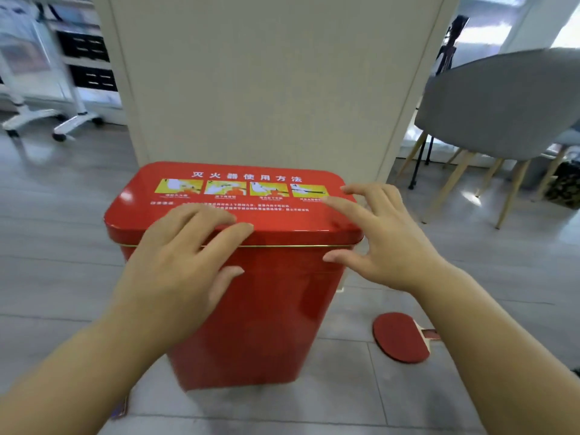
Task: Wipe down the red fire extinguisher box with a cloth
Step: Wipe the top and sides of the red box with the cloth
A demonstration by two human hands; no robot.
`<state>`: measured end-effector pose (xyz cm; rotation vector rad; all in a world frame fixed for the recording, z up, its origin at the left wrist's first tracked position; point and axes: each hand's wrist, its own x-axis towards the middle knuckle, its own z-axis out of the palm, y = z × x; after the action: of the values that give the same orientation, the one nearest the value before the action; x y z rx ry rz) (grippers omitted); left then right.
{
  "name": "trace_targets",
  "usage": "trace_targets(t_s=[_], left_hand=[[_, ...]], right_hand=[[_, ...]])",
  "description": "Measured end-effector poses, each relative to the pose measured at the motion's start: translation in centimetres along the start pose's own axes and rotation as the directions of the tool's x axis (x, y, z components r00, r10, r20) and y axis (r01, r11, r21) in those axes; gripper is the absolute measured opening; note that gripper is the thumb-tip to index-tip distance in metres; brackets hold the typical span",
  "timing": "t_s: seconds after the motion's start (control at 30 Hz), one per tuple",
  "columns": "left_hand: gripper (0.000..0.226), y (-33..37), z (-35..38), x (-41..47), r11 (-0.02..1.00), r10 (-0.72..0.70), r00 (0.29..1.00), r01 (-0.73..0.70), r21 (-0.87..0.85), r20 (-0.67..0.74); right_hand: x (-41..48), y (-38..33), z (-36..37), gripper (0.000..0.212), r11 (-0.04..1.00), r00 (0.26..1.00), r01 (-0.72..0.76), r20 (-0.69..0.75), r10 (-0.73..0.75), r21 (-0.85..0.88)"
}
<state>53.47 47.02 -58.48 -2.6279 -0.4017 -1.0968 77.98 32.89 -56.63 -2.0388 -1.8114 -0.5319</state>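
The tall red metal fire extinguisher box [251, 277] stands on the floor just beyond both hands, the left hand [175, 262] over its near lid edge, the right hand [379, 243] at the right corner, fingers spread and empty, no cloth visible.

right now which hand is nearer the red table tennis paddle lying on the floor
Right. The right hand hovers at the red metal box's right edge, above the red table tennis paddle; the left hand rests on the lid's front-left.

Glossy red metal box [251, 302], matt grey tiled floor [62, 262].
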Motion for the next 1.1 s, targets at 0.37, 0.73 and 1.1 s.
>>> trace_targets(t_s=[0.37, 0.73, 1.1], left_hand=[[0.117, -4.4, 2.8, -1.3, 0.988, -0.134, 0.966, 0.111, 0.111, 0.223], [0.080, -9.9, 4.0, -1.7, 0.998, 0.036, 0.990, -0.043, 0.049, 0.138], [0.095, -11.3, 3.1, -2.8, 0.998, -0.060, 0.973, 0.052, 0.039, 0.225]], right_hand=[[0.6, 1.0, 2.2, 0.090, 0.946, 0.964, -0.189, 0.232, 0.127, 0.265], [-0.2, -4.6, 3.0, 0.086, 0.904, 0.935, -0.348, 0.168, 0.313, 0.250], [-1.0, -9.3, 2.6, 0.079, 0.937, 0.937, -0.342, 0.098, 0.335, 0.067]])
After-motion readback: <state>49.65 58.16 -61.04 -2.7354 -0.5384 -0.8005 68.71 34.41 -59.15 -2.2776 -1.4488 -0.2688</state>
